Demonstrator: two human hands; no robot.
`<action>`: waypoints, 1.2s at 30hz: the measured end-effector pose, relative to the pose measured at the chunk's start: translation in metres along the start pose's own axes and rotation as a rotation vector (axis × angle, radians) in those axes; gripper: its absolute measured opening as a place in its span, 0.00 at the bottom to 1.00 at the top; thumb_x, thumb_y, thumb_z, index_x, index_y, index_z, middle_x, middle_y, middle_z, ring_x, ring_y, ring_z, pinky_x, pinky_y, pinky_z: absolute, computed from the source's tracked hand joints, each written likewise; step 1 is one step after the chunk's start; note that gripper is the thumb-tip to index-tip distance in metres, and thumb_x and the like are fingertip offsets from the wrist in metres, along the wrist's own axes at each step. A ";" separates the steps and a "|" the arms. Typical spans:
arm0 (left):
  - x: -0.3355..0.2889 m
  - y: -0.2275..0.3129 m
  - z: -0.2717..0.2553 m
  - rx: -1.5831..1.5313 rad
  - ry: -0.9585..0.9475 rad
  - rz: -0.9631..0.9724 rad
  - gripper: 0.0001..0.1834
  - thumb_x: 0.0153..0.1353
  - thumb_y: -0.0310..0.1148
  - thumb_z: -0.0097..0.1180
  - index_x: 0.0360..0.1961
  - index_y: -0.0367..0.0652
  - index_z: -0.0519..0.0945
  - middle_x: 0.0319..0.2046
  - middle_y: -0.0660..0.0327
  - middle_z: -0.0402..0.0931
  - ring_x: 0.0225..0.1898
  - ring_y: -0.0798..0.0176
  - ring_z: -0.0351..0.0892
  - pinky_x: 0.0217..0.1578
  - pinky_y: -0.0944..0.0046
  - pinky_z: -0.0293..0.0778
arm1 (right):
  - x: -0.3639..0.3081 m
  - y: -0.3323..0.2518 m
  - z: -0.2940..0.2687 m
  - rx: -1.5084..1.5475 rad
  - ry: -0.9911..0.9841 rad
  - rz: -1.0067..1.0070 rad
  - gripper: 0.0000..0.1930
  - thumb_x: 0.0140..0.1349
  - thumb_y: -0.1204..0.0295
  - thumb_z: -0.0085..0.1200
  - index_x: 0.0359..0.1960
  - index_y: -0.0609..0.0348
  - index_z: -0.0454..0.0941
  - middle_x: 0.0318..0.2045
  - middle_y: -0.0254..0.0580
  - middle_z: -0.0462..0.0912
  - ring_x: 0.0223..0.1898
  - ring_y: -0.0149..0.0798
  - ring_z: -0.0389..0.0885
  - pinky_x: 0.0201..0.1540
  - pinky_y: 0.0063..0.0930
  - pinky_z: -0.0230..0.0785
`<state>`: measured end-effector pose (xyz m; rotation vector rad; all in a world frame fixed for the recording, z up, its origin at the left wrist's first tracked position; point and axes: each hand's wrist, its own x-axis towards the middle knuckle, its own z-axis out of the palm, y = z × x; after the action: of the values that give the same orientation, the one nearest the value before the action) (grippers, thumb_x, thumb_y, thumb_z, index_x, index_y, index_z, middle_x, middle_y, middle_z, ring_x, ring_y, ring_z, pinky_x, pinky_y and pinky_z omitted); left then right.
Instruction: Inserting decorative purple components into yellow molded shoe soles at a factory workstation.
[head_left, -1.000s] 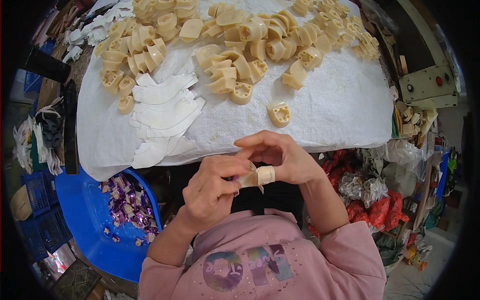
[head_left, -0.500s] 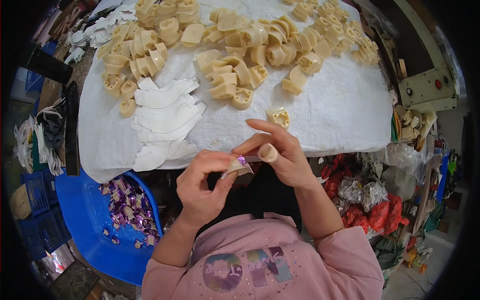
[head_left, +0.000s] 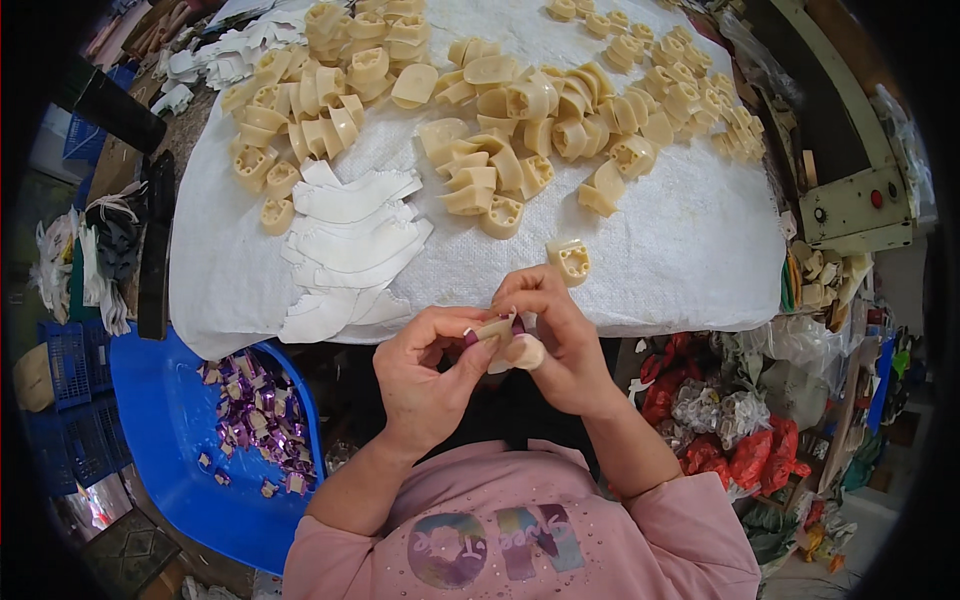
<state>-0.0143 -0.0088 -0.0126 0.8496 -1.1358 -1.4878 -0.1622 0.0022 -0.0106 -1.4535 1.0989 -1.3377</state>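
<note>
Close together at the table's near edge, both hands work on one small beige piece with shiny purple edges (head_left: 491, 331); fingers cover much of it, so its full shape is hidden. My left hand (head_left: 430, 375) pinches it between thumb and fingers. From the other side my right hand (head_left: 560, 340) closes on it, its thumb wrapped in a pale covering (head_left: 526, 352). Just beyond the right fingers stands a single beige plastic shoe heel (head_left: 571, 261), its hollow side showing. To the left lies an overlapping stack of curved white sheet pieces (head_left: 350, 250).
Many more beige heels (head_left: 480, 180) crowd the far part of the white-covered table (head_left: 680, 250). Below left, a blue basin (head_left: 160, 440) holds a heap of purple-and-beige pieces (head_left: 262, 410). Red and clear plastic bags (head_left: 750, 455) sit low on the right. A control box (head_left: 860, 208) stands beyond them.
My right hand, previously apart with its fingers spread, has come down and closed on the piece. My left hand has shifted slightly right, still pinching it. The whole view has shifted a little.
</note>
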 end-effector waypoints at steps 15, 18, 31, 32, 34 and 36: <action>-0.002 0.000 -0.003 0.070 -0.062 0.014 0.07 0.57 0.24 0.60 0.34 0.32 0.76 0.38 0.52 0.77 0.37 0.67 0.76 0.40 0.70 0.73 | 0.000 -0.005 -0.016 -0.025 -0.082 -0.030 0.07 0.54 0.72 0.57 0.34 0.56 0.75 0.36 0.39 0.74 0.42 0.41 0.68 0.47 0.32 0.59; -0.003 0.000 -0.002 0.081 -0.093 -0.015 0.07 0.56 0.25 0.61 0.33 0.34 0.77 0.41 0.51 0.76 0.40 0.66 0.75 0.41 0.69 0.71 | -0.003 -0.003 -0.011 -0.368 0.026 -0.250 0.04 0.53 0.75 0.56 0.30 0.56 0.73 0.34 0.39 0.72 0.41 0.44 0.67 0.45 0.36 0.57; 0.004 -0.004 -0.024 0.528 -0.226 0.583 0.09 0.50 0.32 0.65 0.34 0.46 0.83 0.51 0.52 0.67 0.52 0.54 0.66 0.43 0.60 0.66 | 0.007 -0.006 -0.030 0.270 -0.201 0.206 0.32 0.48 0.78 0.64 0.57 0.62 0.66 0.42 0.46 0.80 0.45 0.37 0.78 0.51 0.31 0.67; 0.003 -0.006 -0.026 0.427 -0.259 0.528 0.13 0.54 0.37 0.63 0.39 0.45 0.83 0.52 0.51 0.66 0.52 0.54 0.65 0.45 0.60 0.66 | 0.006 -0.005 -0.031 0.209 -0.194 0.122 0.34 0.46 0.79 0.66 0.58 0.62 0.65 0.40 0.47 0.81 0.44 0.38 0.79 0.51 0.32 0.68; 0.007 0.003 -0.022 0.341 -0.247 0.369 0.21 0.57 0.43 0.57 0.48 0.42 0.77 0.53 0.49 0.65 0.53 0.54 0.65 0.47 0.60 0.66 | 0.004 -0.003 -0.030 0.106 -0.143 0.023 0.33 0.46 0.78 0.65 0.57 0.60 0.66 0.40 0.44 0.81 0.43 0.39 0.79 0.50 0.31 0.68; 0.006 0.002 -0.018 0.162 -0.324 0.023 0.39 0.64 0.53 0.41 0.64 0.31 0.56 0.56 0.48 0.62 0.55 0.58 0.63 0.50 0.63 0.65 | 0.004 -0.004 -0.026 -0.029 -0.092 -0.135 0.32 0.45 0.78 0.65 0.55 0.58 0.68 0.39 0.41 0.81 0.41 0.43 0.78 0.47 0.31 0.69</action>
<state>0.0020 -0.0190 -0.0160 0.7167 -1.5167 -1.5667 -0.1877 -0.0011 -0.0037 -1.6185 0.9792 -1.3384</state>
